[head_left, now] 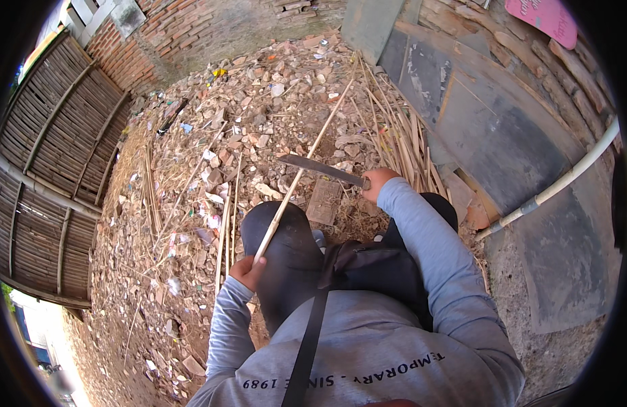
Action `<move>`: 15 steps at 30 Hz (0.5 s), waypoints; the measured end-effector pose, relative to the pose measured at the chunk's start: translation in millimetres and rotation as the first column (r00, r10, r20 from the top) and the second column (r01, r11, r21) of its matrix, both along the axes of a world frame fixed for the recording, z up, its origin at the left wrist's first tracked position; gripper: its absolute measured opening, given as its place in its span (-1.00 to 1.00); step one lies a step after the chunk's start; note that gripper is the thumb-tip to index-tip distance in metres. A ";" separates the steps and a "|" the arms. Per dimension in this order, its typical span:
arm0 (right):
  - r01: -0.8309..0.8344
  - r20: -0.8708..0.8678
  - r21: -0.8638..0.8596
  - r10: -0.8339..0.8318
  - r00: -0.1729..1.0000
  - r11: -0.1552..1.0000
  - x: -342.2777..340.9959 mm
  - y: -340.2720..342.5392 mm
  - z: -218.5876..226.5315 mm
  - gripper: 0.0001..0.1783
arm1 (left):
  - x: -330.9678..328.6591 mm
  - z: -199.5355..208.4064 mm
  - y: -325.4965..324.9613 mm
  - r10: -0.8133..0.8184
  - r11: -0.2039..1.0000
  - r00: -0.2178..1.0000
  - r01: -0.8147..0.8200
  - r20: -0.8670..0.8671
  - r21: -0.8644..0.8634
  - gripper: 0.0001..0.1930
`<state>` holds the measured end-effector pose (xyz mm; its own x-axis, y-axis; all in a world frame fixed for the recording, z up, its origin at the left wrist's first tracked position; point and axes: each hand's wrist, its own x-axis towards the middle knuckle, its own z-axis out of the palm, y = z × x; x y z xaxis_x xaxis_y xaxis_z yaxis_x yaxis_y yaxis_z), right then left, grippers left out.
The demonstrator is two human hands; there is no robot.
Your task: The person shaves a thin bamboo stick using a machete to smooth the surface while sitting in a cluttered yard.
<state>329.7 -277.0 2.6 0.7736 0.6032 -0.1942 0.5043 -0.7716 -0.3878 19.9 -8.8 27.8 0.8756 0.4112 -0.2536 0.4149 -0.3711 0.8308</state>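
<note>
We sit low on the ground with our knees (286, 237) up in dark trousers. Our left hand (247, 271) is closed tight around the near end of a long thin bamboo stick (303, 163). The stick leans away from us, up and to the right, and its far tip reaches out over the rubble (259, 102). Our right hand (376, 183) grips the handle of a big knife (320, 168). The flat blade points to the left and crosses the stick about halfway along it. We cannot tell if the blade edge touches the stick.

More bamboo sticks (401, 136) lie in a pile just beside our right hand. Behind them dark boards (476, 129) lean close, and a white pipe (564, 178) runs along that side. On the left a bamboo fence (49, 169) stands well apart. A few thin sticks (227, 224) lie near our left knee. The ground in front is open but covered in broken bricks and bits of rubbish.
</note>
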 end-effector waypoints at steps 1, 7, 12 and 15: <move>0.050 0.015 0.008 -0.050 0.999 0.999 1.1 -0.3 -0.5 -0.58 | -0.2 -1.6 0.2 -0.001 1.000 1.000 0.001 0.001 0.000 -0.60; -0.133 0.018 0.006 0.133 0.991 0.991 -13.5 4.9 2.9 -0.59 | -1.5 -6.3 8.1 -0.002 0.999 0.999 0.004 -0.041 0.042 -0.60; -0.138 -0.018 -0.008 0.137 0.990 0.990 -9.7 5.9 6.2 -0.60 | -2.7 -13.8 14.7 -0.036 0.995 0.997 0.041 -0.063 0.090 -0.60; -0.054 0.014 -0.005 0.055 0.998 0.999 -1.5 1.7 0.0 -0.59 | -0.9 -7.6 9.4 -0.023 0.999 0.998 0.026 -0.051 0.043 -0.60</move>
<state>328.2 -275.2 2.6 0.7422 0.6436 -0.1867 0.5510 -0.7446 -0.3768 19.0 0.6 20.2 0.8719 0.4016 -0.2803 0.4466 -0.4173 0.7914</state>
